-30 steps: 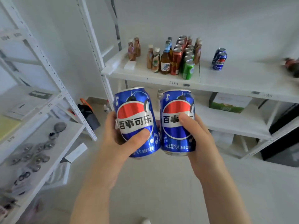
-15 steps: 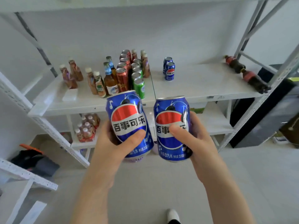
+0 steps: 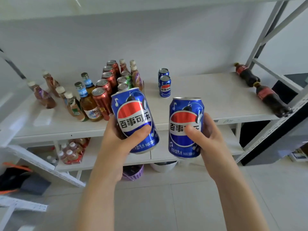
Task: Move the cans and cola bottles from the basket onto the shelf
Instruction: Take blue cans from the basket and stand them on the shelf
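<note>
Though mostly behind left hand's (image 3: 116, 147) can (image 3: 133, 117), green cans (image 3: 123, 87).

Left can (image 3: 133, 114): we see blue, with a red, white and blue roundel.
Right can (image 3: 181, 114): the same blue and roundel.
Shelf (image 3: 208, 100): white.
Cola bottles (image 3: 271, 100), right edge: dark brown, red labels.
</note>
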